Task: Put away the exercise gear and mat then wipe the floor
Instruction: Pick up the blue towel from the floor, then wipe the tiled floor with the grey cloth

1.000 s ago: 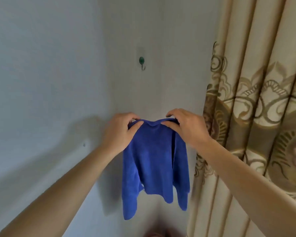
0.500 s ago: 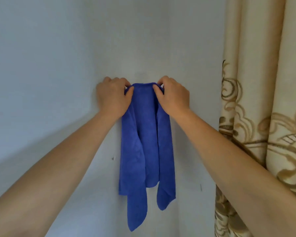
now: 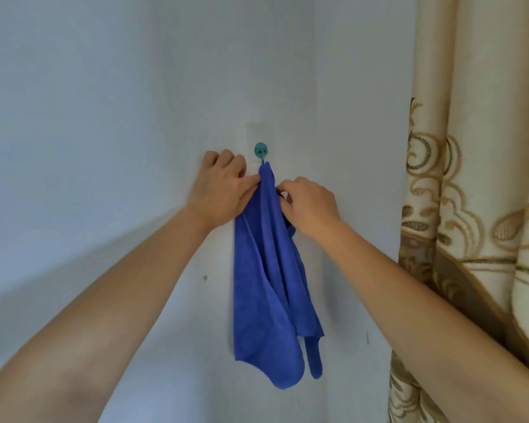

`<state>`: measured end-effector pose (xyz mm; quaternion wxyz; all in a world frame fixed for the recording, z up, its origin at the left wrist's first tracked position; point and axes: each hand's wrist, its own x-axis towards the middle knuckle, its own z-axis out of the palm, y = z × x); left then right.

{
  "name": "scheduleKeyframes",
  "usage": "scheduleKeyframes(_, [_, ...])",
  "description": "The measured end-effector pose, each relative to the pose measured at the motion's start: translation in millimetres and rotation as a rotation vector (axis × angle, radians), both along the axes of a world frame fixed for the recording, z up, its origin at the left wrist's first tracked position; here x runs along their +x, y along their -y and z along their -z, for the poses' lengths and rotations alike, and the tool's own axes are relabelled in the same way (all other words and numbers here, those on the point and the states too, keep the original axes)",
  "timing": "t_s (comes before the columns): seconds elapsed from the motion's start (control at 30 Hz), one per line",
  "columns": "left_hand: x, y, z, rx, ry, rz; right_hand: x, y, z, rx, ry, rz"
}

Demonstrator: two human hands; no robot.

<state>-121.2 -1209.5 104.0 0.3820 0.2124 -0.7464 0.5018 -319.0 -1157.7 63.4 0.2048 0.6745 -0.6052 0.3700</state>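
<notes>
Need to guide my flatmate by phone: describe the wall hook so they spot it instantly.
Start at the pale wall left of the cream patterned curtain. A blue microfibre cloth hangs there. At its top is the small round teal plastic hook, the wall's only coloured fitting.

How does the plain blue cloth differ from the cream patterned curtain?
The blue cloth is one plain colour; the cream curtain carries gold-brown scrollwork. The cloth is small, ending in view; the curtain runs past top and bottom. The cloth hangs from a green wall hook, pinched by the left hand and right hand; neither holds the curtain. Both hang in soft folds.
</notes>
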Motion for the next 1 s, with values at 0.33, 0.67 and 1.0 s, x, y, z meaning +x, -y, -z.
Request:
scheduleKeyframes(0.33, [78.9,-95.5,106.1,0.229,-0.497,-0.085,49.0,-31.8,46.8,-0.412,0.234,-0.313])
scheduleKeyframes(0.67, [234.5,-241.3,204.1,0.49,-0.52,-0.823,200.3,-50.4,173.0,-0.259,0.042,-0.677])
scheduleKeyframes(1.0, [400.6,-501.4,203.3,0.255,-0.659,-1.187,451.4,-214.3,183.1,-0.255,0.038,-1.12])
